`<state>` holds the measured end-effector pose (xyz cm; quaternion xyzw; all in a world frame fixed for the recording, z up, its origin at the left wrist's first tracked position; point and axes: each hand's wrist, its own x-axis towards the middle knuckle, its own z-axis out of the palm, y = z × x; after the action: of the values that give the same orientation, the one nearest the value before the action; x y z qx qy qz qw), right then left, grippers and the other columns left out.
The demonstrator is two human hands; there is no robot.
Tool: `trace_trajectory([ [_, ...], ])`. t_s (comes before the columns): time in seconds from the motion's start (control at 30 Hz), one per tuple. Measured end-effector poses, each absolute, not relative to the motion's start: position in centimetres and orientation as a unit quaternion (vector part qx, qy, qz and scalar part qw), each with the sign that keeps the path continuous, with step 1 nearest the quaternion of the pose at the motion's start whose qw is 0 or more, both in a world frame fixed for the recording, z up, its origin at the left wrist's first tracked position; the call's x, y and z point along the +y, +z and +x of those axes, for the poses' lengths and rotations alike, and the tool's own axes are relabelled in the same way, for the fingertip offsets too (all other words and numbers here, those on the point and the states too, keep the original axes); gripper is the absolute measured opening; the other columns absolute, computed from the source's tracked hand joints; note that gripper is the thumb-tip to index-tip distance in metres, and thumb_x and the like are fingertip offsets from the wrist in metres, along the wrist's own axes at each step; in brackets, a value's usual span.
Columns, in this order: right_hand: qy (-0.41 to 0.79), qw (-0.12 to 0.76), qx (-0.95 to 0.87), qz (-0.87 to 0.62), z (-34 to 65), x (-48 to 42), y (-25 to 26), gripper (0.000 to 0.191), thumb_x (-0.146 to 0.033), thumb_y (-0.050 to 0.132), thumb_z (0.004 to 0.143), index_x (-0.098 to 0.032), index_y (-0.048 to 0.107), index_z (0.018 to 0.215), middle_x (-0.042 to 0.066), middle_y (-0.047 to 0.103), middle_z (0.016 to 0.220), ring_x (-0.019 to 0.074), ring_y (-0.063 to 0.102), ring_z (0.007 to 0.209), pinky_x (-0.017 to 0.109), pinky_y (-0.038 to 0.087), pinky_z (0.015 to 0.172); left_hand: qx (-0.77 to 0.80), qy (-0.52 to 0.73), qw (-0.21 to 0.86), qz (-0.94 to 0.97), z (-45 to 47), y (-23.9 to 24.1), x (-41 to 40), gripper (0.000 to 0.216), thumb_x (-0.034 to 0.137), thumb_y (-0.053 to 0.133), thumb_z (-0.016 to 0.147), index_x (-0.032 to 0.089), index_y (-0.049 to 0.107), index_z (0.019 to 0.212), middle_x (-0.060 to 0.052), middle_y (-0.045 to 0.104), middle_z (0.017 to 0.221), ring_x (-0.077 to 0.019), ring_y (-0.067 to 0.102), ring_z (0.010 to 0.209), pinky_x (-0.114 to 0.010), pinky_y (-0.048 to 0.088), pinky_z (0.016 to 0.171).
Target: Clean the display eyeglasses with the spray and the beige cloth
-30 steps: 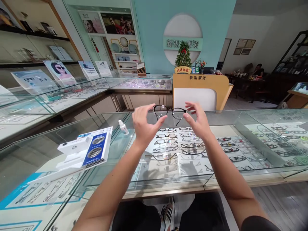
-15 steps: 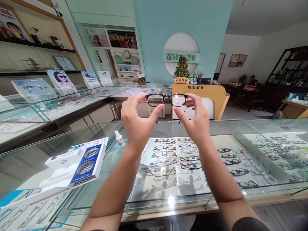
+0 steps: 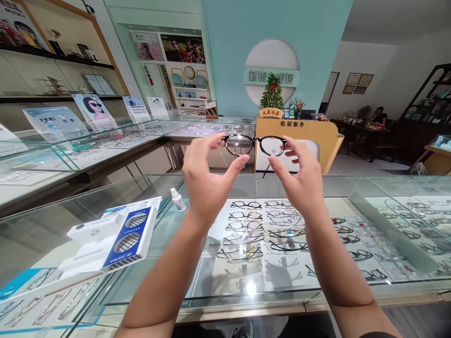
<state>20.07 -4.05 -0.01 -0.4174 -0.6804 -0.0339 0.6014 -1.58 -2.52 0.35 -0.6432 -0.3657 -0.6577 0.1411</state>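
Note:
Held up in front of me is a pair of black-rimmed eyeglasses (image 3: 256, 139), its lenses facing away or toward me; I cannot tell which. My left hand (image 3: 207, 176) grips the left end of the frame between thumb and fingers. At the other end, my right hand (image 3: 299, 176) pinches the frame near the hinge, fingers curled behind. One thin temple arm hangs below the right lens, and the left one is mostly behind my hand. Under both forearms lies a glass display counter (image 3: 197, 300) with rows of eyeglasses (image 3: 245, 227) inside.
On the counter at left stand a white and blue display box (image 3: 130, 234) and a small white bottle (image 3: 178, 200). Farther back are more glass cases (image 3: 116, 138), a wooden cashier desk (image 3: 329, 136) with a plant (image 3: 272, 94), and a seated person (image 3: 378, 116) at far right.
Both hands and the eyeglasses have shifted slightly right in view, and the hands look a little larger. The background has also moved right and slightly up. The grip stays the same.

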Motion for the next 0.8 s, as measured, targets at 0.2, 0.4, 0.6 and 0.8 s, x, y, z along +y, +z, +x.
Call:
trace_trajectory([
  [0.2,-0.018,0.609,-0.677,-0.413,20.02,-3.52,-0.45,0.057,-0.065,0.068,0.104,-0.034,0.064,0.151,0.011,0.077,0.137,0.0340,0.071,0.126,0.058,0.060,0.107,-0.367,-0.657,0.137,-0.644,-1.50,0.19,-2.43,0.053,0.058,0.085,0.094,0.027,0.070,0.134,-0.007,0.075,0.122,-0.0280,0.073,0.115,-0.049,0.060,0.109],
  [0.4,-0.009,0.604,-0.673,-0.426,19.82,-3.58,-0.50,0.056,-0.061,0.068,0.104,-0.031,0.064,0.152,0.013,0.077,0.141,0.0348,0.072,0.127,0.060,0.060,0.107,-0.355,-0.664,0.152,-0.640,-1.26,-0.06,-2.18,0.055,0.056,0.087,0.093,0.026,0.069,0.136,-0.008,0.073,0.124,-0.0267,0.071,0.114,-0.047,0.059,0.109],
  [0.6,-0.001,0.604,-0.678,-0.419,19.87,-3.49,-0.63,0.057,-0.062,0.069,0.104,-0.031,0.064,0.153,0.014,0.077,0.143,0.0355,0.072,0.131,0.061,0.060,0.108,-0.361,-0.664,0.158,-0.636,-1.19,-0.19,-2.07,0.056,0.055,0.087,0.092,0.028,0.069,0.137,-0.009,0.069,0.129,-0.0281,0.069,0.118,-0.049,0.059,0.110],
  [0.8,-0.014,0.600,-0.675,-0.430,19.86,-3.67,-0.42,0.055,-0.061,0.068,0.105,-0.030,0.063,0.151,0.014,0.077,0.141,0.0338,0.073,0.124,0.059,0.060,0.106,-0.355,-0.668,0.146,-0.637,-1.15,-0.28,-1.96,0.055,0.054,0.087,0.093,0.027,0.070,0.138,-0.009,0.069,0.127,-0.0273,0.069,0.116,-0.048,0.059,0.110],
])
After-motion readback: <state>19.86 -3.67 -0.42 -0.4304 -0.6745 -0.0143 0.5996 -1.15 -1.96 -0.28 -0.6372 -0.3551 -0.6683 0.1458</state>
